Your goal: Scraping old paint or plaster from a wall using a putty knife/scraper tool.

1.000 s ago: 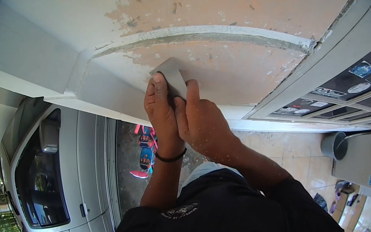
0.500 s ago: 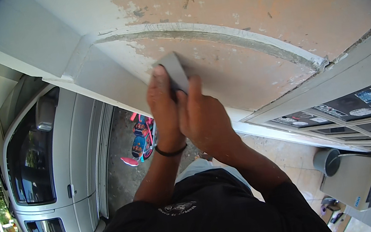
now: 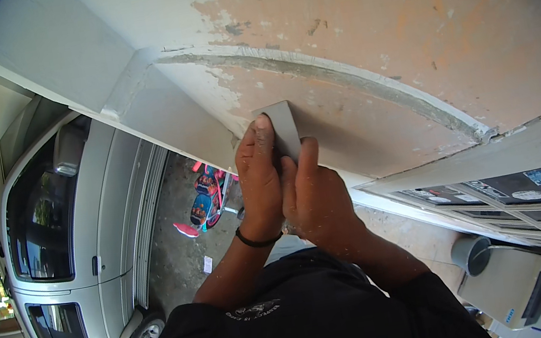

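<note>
Both hands, left hand (image 3: 260,181) and right hand (image 3: 313,194), close their fingers on 1 grey scraper blade (image 3: 280,127), pressed flat, it seems, against the peeling orange ceiling (image 3: 403,20) just above the fingertips.

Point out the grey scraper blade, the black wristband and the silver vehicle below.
grey scraper blade (image 3: 284,128), head view, on its flat face above the fingers.
black wristband (image 3: 257,242), head view, on the strap across the wrist.
silver vehicle (image 3: 108,194), head view, on its roof panel.

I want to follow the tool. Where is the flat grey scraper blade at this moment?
In the head view, the grey scraper blade is near the centre, pressed flat on the peeling orange surface, held between the left hand and right hand, just below the curved grey ridge.
</note>
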A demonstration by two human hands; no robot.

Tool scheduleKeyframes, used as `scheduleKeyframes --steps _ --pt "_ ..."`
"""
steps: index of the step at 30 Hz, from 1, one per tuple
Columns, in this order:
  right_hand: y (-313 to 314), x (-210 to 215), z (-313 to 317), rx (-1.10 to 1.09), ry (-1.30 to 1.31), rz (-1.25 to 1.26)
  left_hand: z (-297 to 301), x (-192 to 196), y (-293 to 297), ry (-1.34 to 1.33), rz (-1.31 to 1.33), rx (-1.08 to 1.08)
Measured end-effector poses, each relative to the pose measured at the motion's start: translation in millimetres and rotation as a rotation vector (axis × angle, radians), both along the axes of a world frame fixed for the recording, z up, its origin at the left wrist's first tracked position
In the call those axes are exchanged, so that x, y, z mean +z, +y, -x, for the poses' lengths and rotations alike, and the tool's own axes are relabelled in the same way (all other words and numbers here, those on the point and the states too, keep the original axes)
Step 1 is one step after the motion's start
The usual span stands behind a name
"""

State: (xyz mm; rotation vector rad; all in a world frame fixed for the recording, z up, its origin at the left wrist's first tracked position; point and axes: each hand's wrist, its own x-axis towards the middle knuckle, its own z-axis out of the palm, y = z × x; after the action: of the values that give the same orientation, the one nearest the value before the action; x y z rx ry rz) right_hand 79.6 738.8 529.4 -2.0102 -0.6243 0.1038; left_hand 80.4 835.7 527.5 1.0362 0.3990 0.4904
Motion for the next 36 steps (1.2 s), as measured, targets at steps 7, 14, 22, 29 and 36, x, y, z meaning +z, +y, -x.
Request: scheduleKeyframes --steps 7,14,22,29,36 --pt "13 -12 0 0.057 -0.075 0.066 1 -10 3 0.070 -0.011 0.093" --pt "22 10 -4 0.094 -0.084 0.130 7 -14 31 0.067 -0.107 -0.013" --pt "23 8 -6 0.072 -0.092 0.195 7 -9 25 0.085 0.119 -0.072" --pt "12 -1 -7 -0.004 -0.037 0.143 2 -11 19 -0.045 0.031 -0.168" --pt "38 19 -22 0.054 -0.259 0.231 -8 6 46 -0.060 0.186 -0.139"
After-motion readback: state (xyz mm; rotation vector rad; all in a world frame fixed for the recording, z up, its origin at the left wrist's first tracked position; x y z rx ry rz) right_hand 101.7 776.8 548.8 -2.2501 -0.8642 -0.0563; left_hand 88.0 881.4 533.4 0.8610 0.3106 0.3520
